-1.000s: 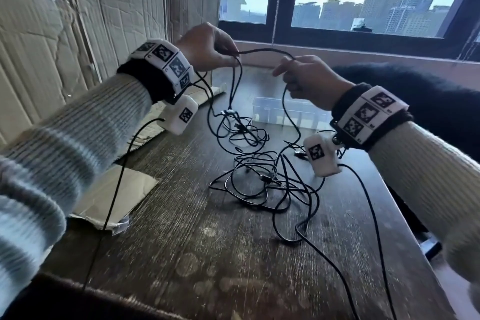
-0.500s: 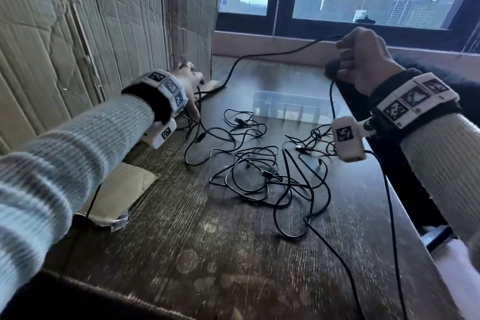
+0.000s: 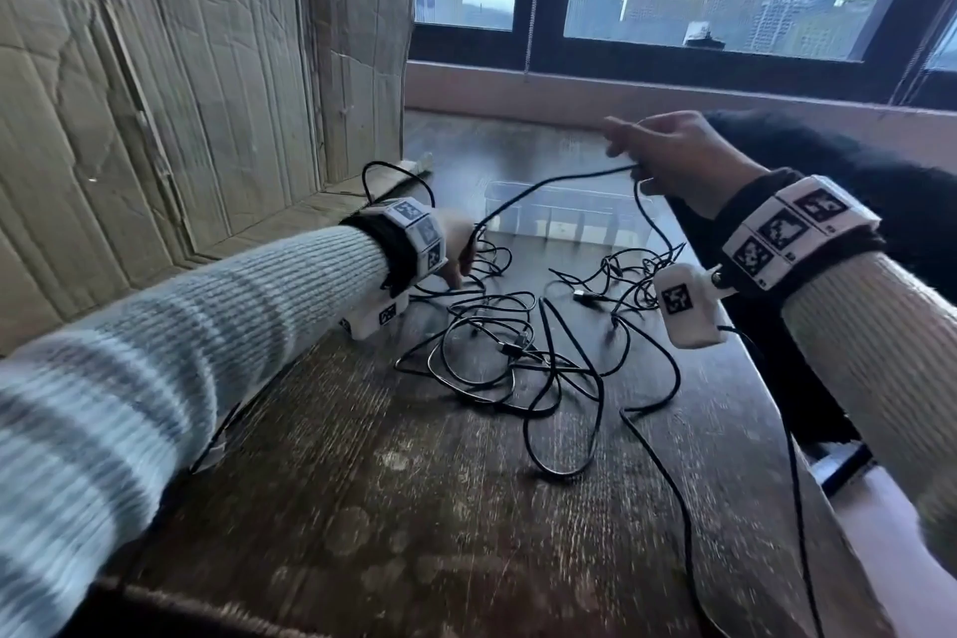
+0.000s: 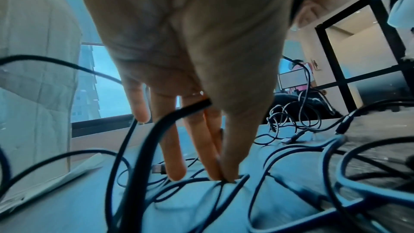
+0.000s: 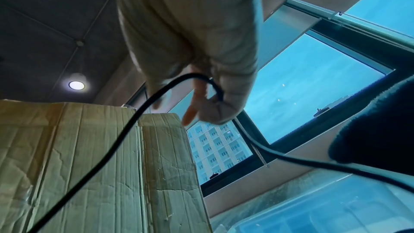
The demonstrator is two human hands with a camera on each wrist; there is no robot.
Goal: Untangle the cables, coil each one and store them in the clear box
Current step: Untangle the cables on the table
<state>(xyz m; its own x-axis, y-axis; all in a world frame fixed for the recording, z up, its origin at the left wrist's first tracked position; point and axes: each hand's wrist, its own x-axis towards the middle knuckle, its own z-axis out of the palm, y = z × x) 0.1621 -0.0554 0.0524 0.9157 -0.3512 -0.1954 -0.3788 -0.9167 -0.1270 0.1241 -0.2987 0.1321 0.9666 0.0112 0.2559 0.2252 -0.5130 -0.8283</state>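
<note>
A tangle of black cables (image 3: 518,347) sprawls over the middle of the dark wooden table (image 3: 414,508). Behind it stands the clear box (image 3: 564,218), also seen low in the right wrist view as the clear box (image 5: 325,210). My left hand (image 3: 461,275) is down at the tangle's left edge. There its thumb and forefinger (image 4: 224,178) pinch a black strand lying on the table. My right hand (image 3: 632,166) is raised above the box and pinches a black cable (image 5: 134,121). That cable sags down and left toward my left hand.
A tall cardboard wall (image 3: 207,67) closes off the left side. The window sill (image 3: 621,88) runs along the back. A dark fuzzy garment (image 3: 828,155) lies at the right by the table's edge. Flat cardboard (image 4: 44,183) lies on the table's left part.
My right hand has come down and leftward from high by the window, still holding the cable. My left hand has shifted right and dropped onto the tangle's left edge.
</note>
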